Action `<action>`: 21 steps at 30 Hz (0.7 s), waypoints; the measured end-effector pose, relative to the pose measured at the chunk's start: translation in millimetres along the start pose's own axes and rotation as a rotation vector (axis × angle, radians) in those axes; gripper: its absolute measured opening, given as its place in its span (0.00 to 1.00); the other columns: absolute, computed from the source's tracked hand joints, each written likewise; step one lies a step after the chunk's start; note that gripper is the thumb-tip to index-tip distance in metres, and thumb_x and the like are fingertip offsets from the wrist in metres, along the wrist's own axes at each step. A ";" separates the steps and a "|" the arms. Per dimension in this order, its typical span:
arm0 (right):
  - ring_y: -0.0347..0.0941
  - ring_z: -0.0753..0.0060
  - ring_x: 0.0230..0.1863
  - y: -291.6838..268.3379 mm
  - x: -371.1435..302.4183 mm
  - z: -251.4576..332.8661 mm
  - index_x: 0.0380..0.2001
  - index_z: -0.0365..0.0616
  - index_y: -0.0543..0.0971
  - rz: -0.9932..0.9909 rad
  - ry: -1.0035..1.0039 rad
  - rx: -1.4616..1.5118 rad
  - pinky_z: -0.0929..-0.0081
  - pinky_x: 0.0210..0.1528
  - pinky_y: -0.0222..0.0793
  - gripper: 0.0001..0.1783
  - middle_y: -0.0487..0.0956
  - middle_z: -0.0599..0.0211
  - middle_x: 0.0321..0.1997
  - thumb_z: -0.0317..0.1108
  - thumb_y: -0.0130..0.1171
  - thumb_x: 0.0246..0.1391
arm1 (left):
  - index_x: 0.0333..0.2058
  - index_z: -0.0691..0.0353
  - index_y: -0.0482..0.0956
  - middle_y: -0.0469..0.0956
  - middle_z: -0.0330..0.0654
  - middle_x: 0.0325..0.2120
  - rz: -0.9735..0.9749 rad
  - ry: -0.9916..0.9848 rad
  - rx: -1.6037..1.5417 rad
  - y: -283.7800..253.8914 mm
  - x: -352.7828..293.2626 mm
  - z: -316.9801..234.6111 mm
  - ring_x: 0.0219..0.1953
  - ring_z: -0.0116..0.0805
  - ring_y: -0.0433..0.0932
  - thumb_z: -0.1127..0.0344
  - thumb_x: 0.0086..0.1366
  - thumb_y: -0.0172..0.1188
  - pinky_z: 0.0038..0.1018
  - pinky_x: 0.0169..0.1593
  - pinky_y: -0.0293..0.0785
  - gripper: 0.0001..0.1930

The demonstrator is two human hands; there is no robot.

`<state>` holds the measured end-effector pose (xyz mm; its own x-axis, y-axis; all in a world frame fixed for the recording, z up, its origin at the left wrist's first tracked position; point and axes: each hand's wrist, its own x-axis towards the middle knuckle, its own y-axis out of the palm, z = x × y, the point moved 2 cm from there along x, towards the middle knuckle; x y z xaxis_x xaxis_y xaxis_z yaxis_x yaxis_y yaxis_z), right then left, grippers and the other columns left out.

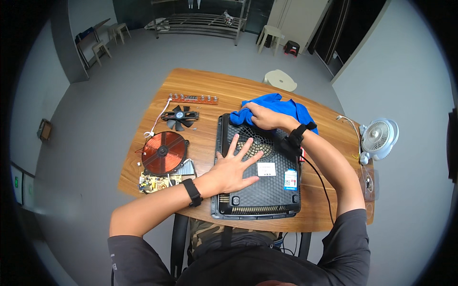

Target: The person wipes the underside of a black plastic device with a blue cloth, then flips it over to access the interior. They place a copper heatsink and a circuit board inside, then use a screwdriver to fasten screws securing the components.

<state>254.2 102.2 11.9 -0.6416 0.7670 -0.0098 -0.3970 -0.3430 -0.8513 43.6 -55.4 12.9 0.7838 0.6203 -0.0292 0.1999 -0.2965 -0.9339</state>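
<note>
A black plastic induction cooker housing (pixel 248 198) lies with its vented, footed underside up at the middle of the table. My left hand (pixel 229 172) rests flat on it, fingers spread near the round fan grille (pixel 260 149). Over the far edge of the housing, my right hand (pixel 265 117) grips a bunched blue cloth (pixel 299 112); the rest of the cloth spreads to the right. A white label and a blue-and-white sticker are on the housing. Part of a red object (pixel 302 154) shows beside the housing's right edge.
Left on the wooden table (pixel 334 136) lie a copper coil (pixel 155 159), a circuit board (pixel 153 184), a black fan (pixel 178 117) and a narrow red-brown board (pixel 205 100) with wires. A small light-blue fan (pixel 379 137) stands at the right edge. Beyond the table is a stool (pixel 280 80).
</note>
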 end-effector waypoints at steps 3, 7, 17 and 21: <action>0.68 0.44 0.68 -0.5 12.2 9.9 0.64 0.35 0.68 -0.017 0.073 0.114 0.59 0.72 0.63 0.28 0.73 0.42 0.64 0.22 0.47 0.59 | 0.75 0.39 0.59 0.40 0.55 0.78 0.012 0.003 -0.002 1.2 0.8 0.0 0.77 0.74 0.29 0.34 0.69 0.54 0.83 0.61 0.58 0.40; 0.67 0.44 0.69 1.7 24.7 48.4 0.66 0.36 0.67 -0.002 0.007 0.105 0.60 0.72 0.62 0.30 0.73 0.42 0.63 0.22 0.48 0.59 | 0.75 0.39 0.59 0.41 0.56 0.78 -0.001 -0.001 -0.017 1.6 -0.5 2.2 0.77 0.74 0.29 0.33 0.69 0.54 0.84 0.60 0.58 0.40; 0.68 0.27 0.64 14.3 24.4 67.1 0.60 0.23 0.60 -0.338 0.000 -0.080 0.52 0.65 0.70 0.41 0.59 0.27 0.64 0.29 0.70 0.49 | 0.75 0.39 0.58 0.41 0.55 0.78 -0.010 0.000 -0.009 2.5 0.3 3.0 0.78 0.70 0.29 0.33 0.71 0.51 0.87 0.59 0.55 0.39; 0.69 0.28 0.61 27.2 25.6 59.8 0.59 0.25 0.64 -0.253 0.216 -0.239 0.46 0.61 0.72 0.46 0.65 0.29 0.61 0.46 0.76 0.50 | 0.74 0.42 0.60 0.43 0.58 0.77 -0.013 0.005 0.015 0.4 -1.2 1.8 0.77 0.74 0.31 0.33 0.71 0.52 0.83 0.61 0.58 0.39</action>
<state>187.7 80.1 19.8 -0.3806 0.9159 0.1275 -0.3449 -0.0127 -0.9385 41.7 -54.9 12.0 0.7842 0.6203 -0.0151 0.2011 -0.2771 -0.9396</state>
